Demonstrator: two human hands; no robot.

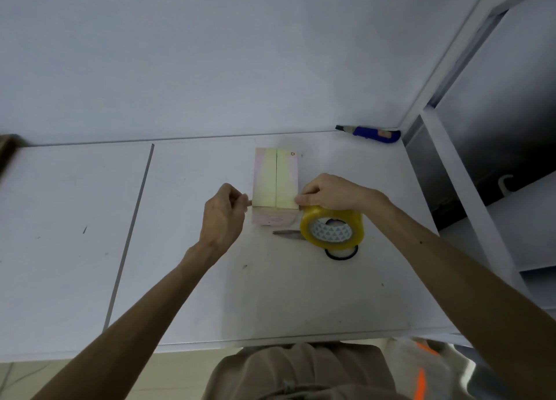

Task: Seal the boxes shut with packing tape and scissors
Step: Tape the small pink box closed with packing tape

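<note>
Two hands stretch tape across a small pale pink-and-yellow cardboard box point(275, 178) on the white table point(210, 294): our left hand point(224, 213) pinches what seems the tape end point(249, 202), our right hand point(329, 193) grips the yellow packing-tape roll point(332, 228). Next, we judge, the metal scissors point(287, 233) lying near must cut.

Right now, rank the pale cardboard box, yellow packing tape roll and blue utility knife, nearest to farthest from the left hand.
1. Pale cardboard box: beside the left hand, at its fingertips.
2. Yellow packing tape roll: past the box, under the right hand.
3. Blue utility knife: far right corner.
</note>
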